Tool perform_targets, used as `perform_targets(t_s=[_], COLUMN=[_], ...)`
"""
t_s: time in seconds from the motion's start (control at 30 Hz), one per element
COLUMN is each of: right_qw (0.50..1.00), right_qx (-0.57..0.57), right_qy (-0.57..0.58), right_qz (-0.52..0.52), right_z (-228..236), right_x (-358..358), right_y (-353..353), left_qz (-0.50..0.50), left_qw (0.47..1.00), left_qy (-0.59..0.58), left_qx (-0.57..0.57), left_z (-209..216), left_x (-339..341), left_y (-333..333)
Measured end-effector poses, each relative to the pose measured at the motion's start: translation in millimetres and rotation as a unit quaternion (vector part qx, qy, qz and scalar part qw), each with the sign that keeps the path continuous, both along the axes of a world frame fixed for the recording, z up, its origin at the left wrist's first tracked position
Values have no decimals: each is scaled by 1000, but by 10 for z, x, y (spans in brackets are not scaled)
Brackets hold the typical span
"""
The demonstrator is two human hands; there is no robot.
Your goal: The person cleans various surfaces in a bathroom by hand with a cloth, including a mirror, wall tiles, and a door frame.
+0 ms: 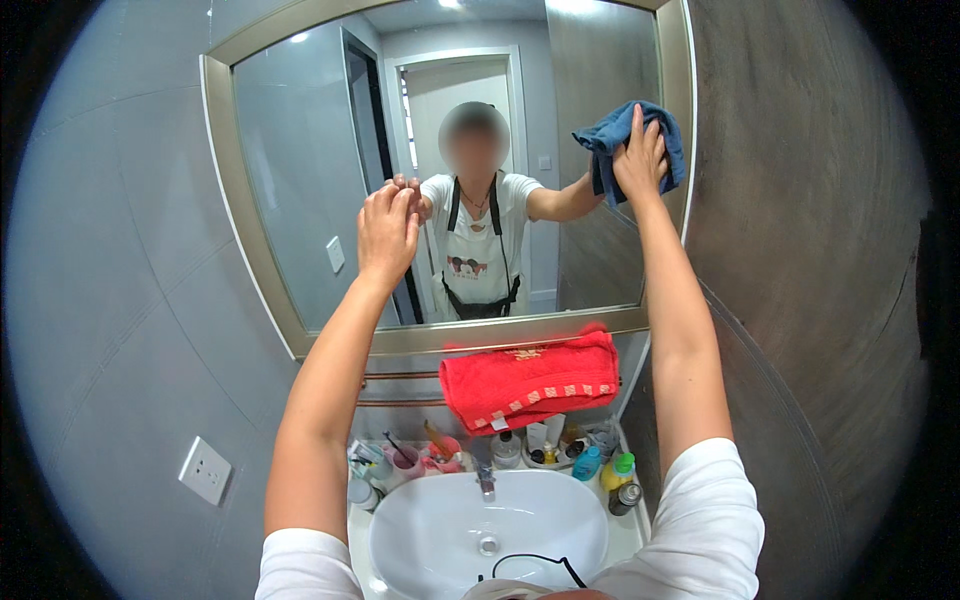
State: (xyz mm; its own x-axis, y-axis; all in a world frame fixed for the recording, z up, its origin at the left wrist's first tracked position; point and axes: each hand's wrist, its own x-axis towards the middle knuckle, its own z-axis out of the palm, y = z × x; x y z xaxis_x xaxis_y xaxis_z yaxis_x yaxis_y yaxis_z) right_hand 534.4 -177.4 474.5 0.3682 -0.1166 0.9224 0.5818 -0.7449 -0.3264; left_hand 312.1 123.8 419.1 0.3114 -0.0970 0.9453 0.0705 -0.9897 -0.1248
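Observation:
A framed mirror (590,250) hangs on the wall ahead. At its upper right, my right hand (640,165) presses a bunched blue cloth (605,130) against the glass near the frame. The fingers lie over the cloth, which covers that patch of mirror. Farther left, my left hand (388,230) is raised at the glass, fingers slightly bent and holding nothing. Its fingertips meet or nearly meet their own reflection. Both arms are stretched up and forward, and the mirror reflects a person in a white apron.
Below the mirror, a red towel (530,380) hangs over a copper-coloured rail (400,403). A white sink (420,530) with a faucet (485,480) stands underneath. Pink cups (405,462), a blue bottle (587,464), a yellow bottle (618,472) and a dark can (625,498) line the counter.

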Motion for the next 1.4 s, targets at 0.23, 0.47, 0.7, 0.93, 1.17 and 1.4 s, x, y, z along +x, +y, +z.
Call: perform_targets(t_s=[0.23, 0.47, 0.7, 0.93, 1.17, 1.4], right_qw=[999, 931, 942, 985, 978, 989], right_qx=[-16, -194, -221, 1, 153, 48], right_qy=[-36, -254, -188, 6, -139, -141], right_qz=[2, 174, 168, -170, -26, -9], right_z=[503, 529, 200, -181, 289, 1495], right_x=[-816, -1448, -1485, -680, 159, -974], right_y=[1220, 2616, 2343, 569, -292, 1774], left_qz=[-45, -15, 16, 41, 21, -124], left_qw=[990, 968, 968, 984, 988, 963], left_qy=[-105, -232, -240, -172, -152, -189], left_qx=[-78, -93, -77, -19, -23, -146], left_z=[61, 14, 196, 256, 287, 342], left_x=[-205, -321, -294, -207, -276, -615], left_y=[761, 1243, 1264, 1079, 997, 1317])
